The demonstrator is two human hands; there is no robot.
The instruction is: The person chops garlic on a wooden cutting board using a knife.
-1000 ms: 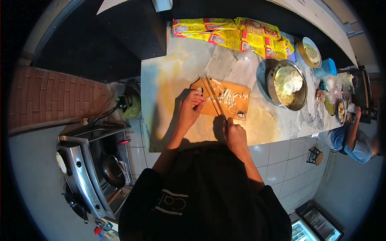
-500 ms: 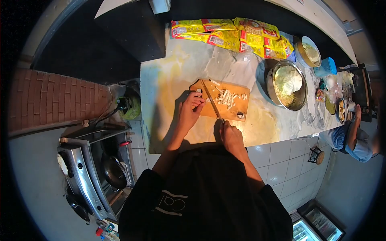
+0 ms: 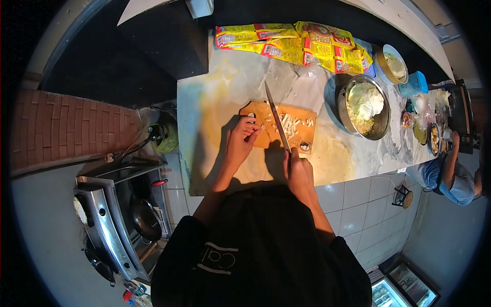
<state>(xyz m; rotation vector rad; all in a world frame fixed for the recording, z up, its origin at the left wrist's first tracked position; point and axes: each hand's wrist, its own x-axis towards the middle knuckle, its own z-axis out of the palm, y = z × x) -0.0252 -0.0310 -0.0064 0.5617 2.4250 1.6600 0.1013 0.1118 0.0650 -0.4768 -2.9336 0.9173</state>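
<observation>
My right hand (image 3: 298, 171) grips a long kitchen knife (image 3: 276, 117) by its handle. The blade slants away over the wooden cutting board (image 3: 306, 134), its tip past the far edge. On the board, right of the blade, lie chopped white strips (image 3: 290, 124) of food I cannot identify. My left hand (image 3: 241, 138) rests at the board's left end, its fingers bent together around a small pale piece of food (image 3: 251, 115), mostly hidden. A small dark-edged white piece (image 3: 305, 147) sits at the board's near right corner.
Right of the board stands a metal bowl (image 3: 340, 110) with cabbage leaves and shreds. Yellow packets (image 3: 302, 48) line the back of the counter, beside another bowl (image 3: 384, 71) and a blue container (image 3: 413, 84). A person (image 3: 452, 179) is at the far right; a stove (image 3: 105, 215) stands left.
My right hand has moved slightly right, taking the knife off to the right and farther away, so its tip now reaches beyond the board. My left hand stays almost in place.
</observation>
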